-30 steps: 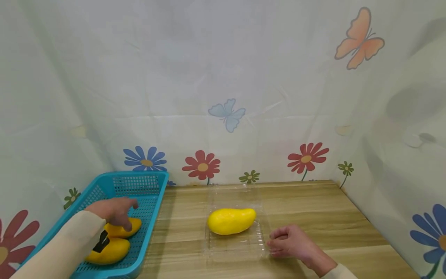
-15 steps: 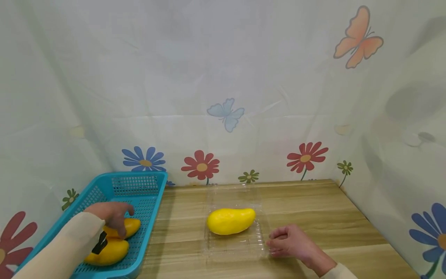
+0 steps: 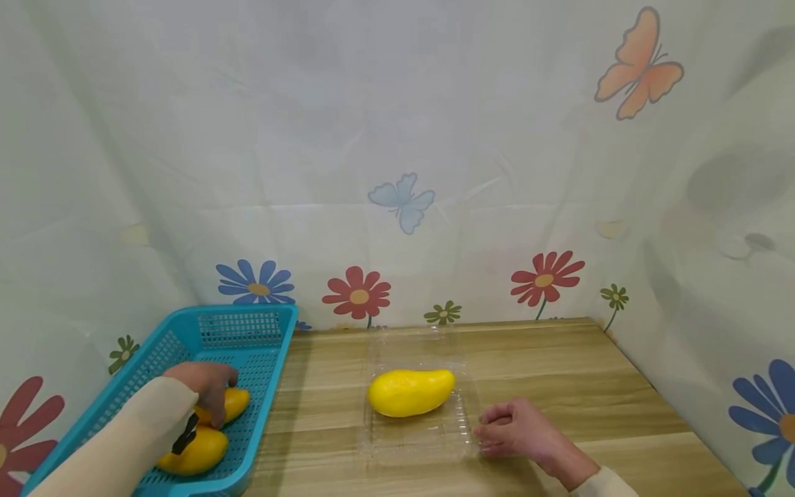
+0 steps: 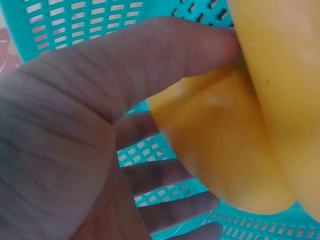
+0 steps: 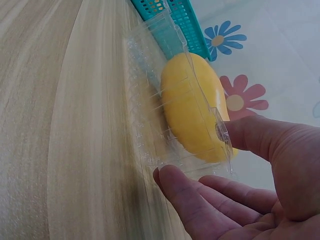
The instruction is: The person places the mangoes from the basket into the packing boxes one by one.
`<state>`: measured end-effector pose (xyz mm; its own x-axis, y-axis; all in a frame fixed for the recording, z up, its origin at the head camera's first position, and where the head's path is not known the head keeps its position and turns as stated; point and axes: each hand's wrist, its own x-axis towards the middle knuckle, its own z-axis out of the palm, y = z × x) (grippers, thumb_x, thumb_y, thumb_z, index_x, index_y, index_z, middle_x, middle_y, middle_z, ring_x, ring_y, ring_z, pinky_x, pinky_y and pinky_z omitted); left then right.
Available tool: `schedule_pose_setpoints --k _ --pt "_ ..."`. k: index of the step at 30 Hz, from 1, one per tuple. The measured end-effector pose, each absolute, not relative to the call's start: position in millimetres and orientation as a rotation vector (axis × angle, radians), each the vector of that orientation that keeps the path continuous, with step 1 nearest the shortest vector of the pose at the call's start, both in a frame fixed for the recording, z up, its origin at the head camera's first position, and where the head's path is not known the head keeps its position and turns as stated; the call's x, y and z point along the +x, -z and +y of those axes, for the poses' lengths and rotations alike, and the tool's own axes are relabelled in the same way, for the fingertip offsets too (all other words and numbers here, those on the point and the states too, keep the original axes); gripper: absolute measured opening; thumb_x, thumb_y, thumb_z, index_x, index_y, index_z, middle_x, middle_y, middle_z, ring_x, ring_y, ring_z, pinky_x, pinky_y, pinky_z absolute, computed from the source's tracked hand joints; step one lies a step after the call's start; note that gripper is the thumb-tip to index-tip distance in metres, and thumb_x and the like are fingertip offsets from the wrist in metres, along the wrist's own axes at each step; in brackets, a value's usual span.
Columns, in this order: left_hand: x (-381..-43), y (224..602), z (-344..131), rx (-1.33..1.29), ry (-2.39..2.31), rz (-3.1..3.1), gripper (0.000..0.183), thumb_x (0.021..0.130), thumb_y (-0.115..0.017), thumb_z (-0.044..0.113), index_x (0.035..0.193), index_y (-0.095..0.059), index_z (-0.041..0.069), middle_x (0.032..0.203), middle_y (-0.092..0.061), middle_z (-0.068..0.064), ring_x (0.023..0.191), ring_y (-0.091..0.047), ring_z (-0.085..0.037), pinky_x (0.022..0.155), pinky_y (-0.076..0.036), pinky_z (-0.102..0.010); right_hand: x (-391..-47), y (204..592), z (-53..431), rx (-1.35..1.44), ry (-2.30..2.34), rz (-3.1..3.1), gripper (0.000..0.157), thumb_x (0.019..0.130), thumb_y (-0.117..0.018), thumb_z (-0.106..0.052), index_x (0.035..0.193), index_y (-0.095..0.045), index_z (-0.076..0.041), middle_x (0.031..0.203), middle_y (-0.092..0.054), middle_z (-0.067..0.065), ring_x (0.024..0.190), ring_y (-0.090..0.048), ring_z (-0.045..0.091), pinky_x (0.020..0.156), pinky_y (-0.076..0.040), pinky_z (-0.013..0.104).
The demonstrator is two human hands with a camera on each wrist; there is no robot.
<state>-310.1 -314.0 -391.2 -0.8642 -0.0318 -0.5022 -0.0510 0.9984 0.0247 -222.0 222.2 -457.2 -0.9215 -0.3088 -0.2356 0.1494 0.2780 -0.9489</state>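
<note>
A blue basket (image 3: 239, 328) stands left of a clear container (image 3: 422, 436), whose right edge the right hand (image 3: 517, 433) pinches, fingers bent. The left hand (image 3: 208, 386) — half curled — grips the basket's farther mango (image 3: 237, 403), beside the nearer mango (image 3: 199, 453); the third mango (image 3: 410, 393) lies in the container.

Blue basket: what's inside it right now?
The blue basket holds a far mango, with the left hand around it, and a near mango beside it. The hand and sleeve hide parts of these; anything underneath cannot be seen.
</note>
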Motion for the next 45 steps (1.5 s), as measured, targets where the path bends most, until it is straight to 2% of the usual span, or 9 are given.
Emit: schedule_pose_setpoints --k 7,15,21,31,45 --pt "-310.9 397.0 -306.3 -0.074 -0.025 2.611 0.065 0.072 -0.091 0.012 0.129 -0.061 0.006 0.109 -0.064 -0.015 0.093 -0.056 -0.031 0.085 -0.058 -0.054 -223.9 457.4 222.4 -0.145 1.677 2.175 0.038 0.093 -0.074 -0.012 0.116 -0.061 0.015 0.103 -0.077 0.015 0.086 -0.076 0.021 0.081 -0.065 0.041" --pt "-305.7 397.1 -302.7 -0.048 0.027 2.636 0.061 0.075 -0.089 0.011 0.129 -0.06 0.007 0.106 -0.063 -0.013 0.093 -0.054 -0.031 0.086 -0.057 -0.053 -224.0 454.5 221.1 -0.147 1.67 2.186 0.04 0.092 -0.075 -0.013 0.117 -0.061 0.016 0.101 -0.077 0.014 0.085 -0.076 0.02 0.079 -0.065 0.04" --pt "-310.5 401.5 -305.5 -0.085 -0.007 2.614 0.067 0.074 -0.089 0.011 0.133 -0.056 0.005 0.108 -0.062 -0.015 0.095 -0.055 -0.031 0.091 -0.056 -0.056 -222.9 455.0 221.1 -0.144 1.689 2.178 0.037 0.092 -0.076 -0.012 0.114 -0.062 0.014 0.1 -0.077 0.014 0.084 -0.076 0.021 0.08 -0.065 0.041" --pt "-315.9 408.4 -316.1 0.021 0.02 2.621 0.059 0.074 -0.09 0.011 0.125 -0.06 0.006 0.104 -0.064 -0.012 0.09 -0.056 -0.029 0.08 -0.056 -0.051 -222.9 458.7 221.9 -0.14 1.697 2.176 0.038 0.091 -0.076 -0.011 0.115 -0.061 0.015 0.1 -0.077 0.015 0.083 -0.076 0.02 0.08 -0.065 0.041" --pt "-315.3 401.0 -323.2 0.119 -0.018 2.681 0.069 0.072 -0.092 0.014 0.132 -0.061 0.003 0.119 -0.066 -0.017 0.096 -0.059 -0.031 0.084 -0.056 -0.057 -222.9 457.6 222.1 -0.136 1.674 2.183 0.041 0.092 -0.076 -0.012 0.117 -0.06 0.016 0.102 -0.077 0.015 0.084 -0.076 0.021 0.08 -0.065 0.041"
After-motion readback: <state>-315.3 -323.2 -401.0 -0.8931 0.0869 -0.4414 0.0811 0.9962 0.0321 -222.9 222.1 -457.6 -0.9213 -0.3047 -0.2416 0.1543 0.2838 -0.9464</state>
